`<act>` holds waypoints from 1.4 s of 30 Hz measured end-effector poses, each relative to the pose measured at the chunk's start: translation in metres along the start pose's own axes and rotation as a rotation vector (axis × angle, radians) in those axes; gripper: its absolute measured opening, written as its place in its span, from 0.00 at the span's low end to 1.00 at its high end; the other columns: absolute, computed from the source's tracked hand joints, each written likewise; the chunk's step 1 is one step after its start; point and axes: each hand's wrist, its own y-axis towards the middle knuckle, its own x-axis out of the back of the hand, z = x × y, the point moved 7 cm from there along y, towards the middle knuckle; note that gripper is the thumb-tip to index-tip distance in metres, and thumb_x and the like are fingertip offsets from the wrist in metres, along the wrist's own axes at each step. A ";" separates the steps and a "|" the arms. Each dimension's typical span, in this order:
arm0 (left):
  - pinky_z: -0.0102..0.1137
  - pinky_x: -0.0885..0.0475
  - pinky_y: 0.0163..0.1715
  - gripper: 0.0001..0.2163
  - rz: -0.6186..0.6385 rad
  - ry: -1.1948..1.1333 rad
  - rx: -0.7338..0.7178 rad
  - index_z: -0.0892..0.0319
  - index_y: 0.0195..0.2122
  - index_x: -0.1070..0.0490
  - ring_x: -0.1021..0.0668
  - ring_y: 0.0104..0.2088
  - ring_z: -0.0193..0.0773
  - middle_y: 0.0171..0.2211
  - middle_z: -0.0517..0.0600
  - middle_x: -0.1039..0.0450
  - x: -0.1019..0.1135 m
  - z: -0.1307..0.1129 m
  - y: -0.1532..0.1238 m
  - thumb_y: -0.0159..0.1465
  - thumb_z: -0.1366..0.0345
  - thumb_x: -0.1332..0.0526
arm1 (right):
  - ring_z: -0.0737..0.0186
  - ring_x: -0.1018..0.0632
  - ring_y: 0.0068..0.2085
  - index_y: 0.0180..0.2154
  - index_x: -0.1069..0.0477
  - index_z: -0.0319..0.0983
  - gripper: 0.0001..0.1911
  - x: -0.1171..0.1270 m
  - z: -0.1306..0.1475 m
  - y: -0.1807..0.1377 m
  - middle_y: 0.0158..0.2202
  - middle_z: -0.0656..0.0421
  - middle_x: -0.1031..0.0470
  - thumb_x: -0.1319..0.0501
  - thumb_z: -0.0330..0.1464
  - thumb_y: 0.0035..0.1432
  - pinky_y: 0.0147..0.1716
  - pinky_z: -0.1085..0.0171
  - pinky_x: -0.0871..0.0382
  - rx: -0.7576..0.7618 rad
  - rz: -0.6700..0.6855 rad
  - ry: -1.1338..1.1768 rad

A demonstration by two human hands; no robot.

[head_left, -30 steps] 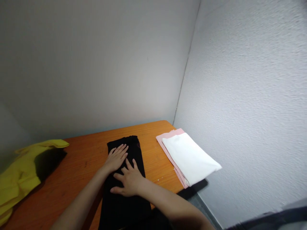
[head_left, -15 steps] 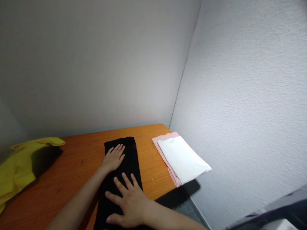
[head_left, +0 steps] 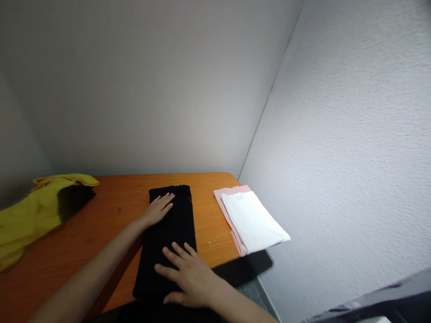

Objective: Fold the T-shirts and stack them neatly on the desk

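A black folded garment (head_left: pixel 175 224) lies lengthwise on the orange-brown wooden table (head_left: pixel 208 211), reaching to the table's near edge. My left hand (head_left: pixel 157 210) rests flat on its far half, fingers stretched out toward the upper right. Over the near half, my right hand (head_left: pixel 191 278) is spread with its fingers apart, palm down on the cloth. Neither hand grips anything. The exact kind of garment cannot be made out.
To the right, a white folded cloth (head_left: pixel 252 220) lies on a pink folded cloth (head_left: pixel 220 193), both jutting past the table edge. A crumpled yellow garment (head_left: pixel 37 211) with a dark patch is at the left. Walls (head_left: pixel 323 157) stand behind and to the right.
The view has tilted and shifted a little. Both hands stay on the black garment, still spread flat; its near end now shows at the table's edge.
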 end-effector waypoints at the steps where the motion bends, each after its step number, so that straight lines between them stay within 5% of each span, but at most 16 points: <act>1: 0.46 0.47 0.67 0.24 -0.010 -0.014 -0.016 0.53 0.64 0.38 0.41 0.68 0.41 0.66 0.51 0.40 0.008 0.001 -0.003 0.69 0.55 0.56 | 0.52 0.56 0.71 0.69 0.55 0.50 0.38 0.001 -0.003 -0.005 0.72 0.57 0.59 0.45 0.52 0.65 0.68 0.47 0.59 0.006 0.003 -0.003; 7: 0.46 0.50 0.68 0.23 0.013 -0.046 -0.121 0.52 0.61 0.33 0.41 0.68 0.44 0.67 0.51 0.41 0.043 0.007 -0.045 0.68 0.53 0.50 | 0.56 0.52 0.71 0.69 0.53 0.44 0.37 -0.004 -0.030 -0.039 0.71 0.54 0.54 0.42 0.43 0.65 0.69 0.52 0.57 -0.044 -0.018 -0.018; 14: 0.51 0.50 0.67 0.28 0.244 -0.061 -0.109 0.48 0.66 0.43 0.46 0.69 0.49 0.70 0.52 0.50 0.026 0.017 -0.081 0.65 0.54 0.43 | 0.60 0.56 0.71 0.70 0.56 0.43 0.36 -0.025 -0.048 -0.046 0.72 0.58 0.59 0.45 0.35 0.65 0.69 0.53 0.59 -0.056 -0.029 -0.025; 19: 0.50 0.51 0.67 0.28 0.217 -0.055 -0.125 0.43 0.68 0.50 0.48 0.70 0.48 0.70 0.47 0.54 0.022 0.018 -0.094 0.67 0.60 0.47 | 0.60 0.55 0.71 0.70 0.55 0.43 0.37 -0.033 -0.059 -0.050 0.72 0.58 0.58 0.45 0.32 0.63 0.69 0.53 0.58 -0.053 -0.021 -0.030; 28: 0.52 0.55 0.68 0.28 0.217 0.145 -0.172 0.45 0.69 0.57 0.47 0.70 0.46 0.70 0.48 0.54 0.036 0.004 -0.098 0.69 0.51 0.50 | 0.57 0.52 0.70 0.70 0.58 0.40 0.41 0.001 -0.050 -0.056 0.70 0.54 0.52 0.45 0.48 0.65 0.69 0.52 0.61 0.101 -0.106 -0.028; 35: 0.49 0.47 0.67 0.25 0.106 0.179 -0.063 0.51 0.66 0.42 0.41 0.68 0.46 0.67 0.51 0.42 0.050 -0.018 -0.068 0.70 0.51 0.53 | 0.54 0.54 0.71 0.70 0.59 0.35 0.39 0.052 -0.097 0.025 0.71 0.50 0.58 0.52 0.49 0.69 0.69 0.51 0.56 -0.109 -0.275 -0.082; 42: 0.52 0.45 0.66 0.32 0.197 0.249 -0.041 0.53 0.69 0.51 0.44 0.69 0.53 0.69 0.57 0.49 0.007 -0.066 -0.077 0.67 0.44 0.53 | 0.51 0.55 0.71 0.68 0.53 0.26 0.41 0.034 -0.155 0.140 0.70 0.43 0.59 0.56 0.52 0.69 0.68 0.51 0.57 -0.242 -0.223 -0.044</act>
